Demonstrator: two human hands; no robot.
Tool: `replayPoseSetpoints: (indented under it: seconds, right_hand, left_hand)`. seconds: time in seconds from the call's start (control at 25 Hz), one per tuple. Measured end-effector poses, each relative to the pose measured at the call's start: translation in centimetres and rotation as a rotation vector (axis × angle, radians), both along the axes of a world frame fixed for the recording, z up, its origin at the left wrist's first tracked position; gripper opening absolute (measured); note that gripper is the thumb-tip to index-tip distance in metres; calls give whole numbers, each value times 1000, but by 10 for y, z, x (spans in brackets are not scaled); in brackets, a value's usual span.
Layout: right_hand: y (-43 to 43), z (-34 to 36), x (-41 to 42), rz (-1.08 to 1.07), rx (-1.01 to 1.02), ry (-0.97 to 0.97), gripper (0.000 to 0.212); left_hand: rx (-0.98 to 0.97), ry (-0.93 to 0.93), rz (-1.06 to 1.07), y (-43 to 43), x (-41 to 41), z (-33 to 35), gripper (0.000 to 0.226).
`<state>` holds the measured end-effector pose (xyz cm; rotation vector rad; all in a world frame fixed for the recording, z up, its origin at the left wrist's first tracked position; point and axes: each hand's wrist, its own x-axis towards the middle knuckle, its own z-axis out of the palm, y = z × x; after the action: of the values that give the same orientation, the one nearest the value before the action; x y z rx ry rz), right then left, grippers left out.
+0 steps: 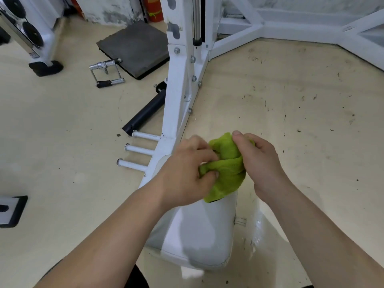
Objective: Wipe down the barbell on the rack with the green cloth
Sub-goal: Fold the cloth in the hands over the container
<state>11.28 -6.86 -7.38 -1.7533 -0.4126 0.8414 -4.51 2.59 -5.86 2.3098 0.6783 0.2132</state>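
A bunched green cloth (226, 173) sits between both hands, just above the far end of a white padded seat (197, 235). My left hand (187, 171) pinches the cloth's left side with its fingers curled in. My right hand (257, 161) grips the cloth's right side, thumb on top. The white rack frame (180, 90) rises straight ahead with a chrome guide rod (196, 17) in it. No barbell is clearly in view.
Three white pegs (137, 150) stick out left from the frame's base. A black tube (145, 113), a chrome cable handle (106, 73) and a dark rubber mat (135, 46) lie on the beige floor. White frame beams (291, 32) run at the back right.
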Motion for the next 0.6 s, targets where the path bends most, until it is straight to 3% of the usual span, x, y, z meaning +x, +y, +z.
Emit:
replayPoseSetpoints:
  seconds: [0.08,0.24,0.36,0.48,0.6]
  right_hand:
    - [-3,7,7,170,32,123,52]
    - [-12,16,7,445,108,393,73]
    - [-16,11,6,524,111,544,57]
    - [-16,-6,0,559,-92,495,40]
    - [-16,-25,-25,506,-286,340,45]
  left_hand:
    - [52,-58,-29,4,-3,2,12]
    - [-328,-89,98,5,-5,10,6]
    - [-493,-71,199,14,-12,6,24]
    - [-588,75,265,25,-25,-3,24]
    - [-507,234,263,28,-30,-15,16]
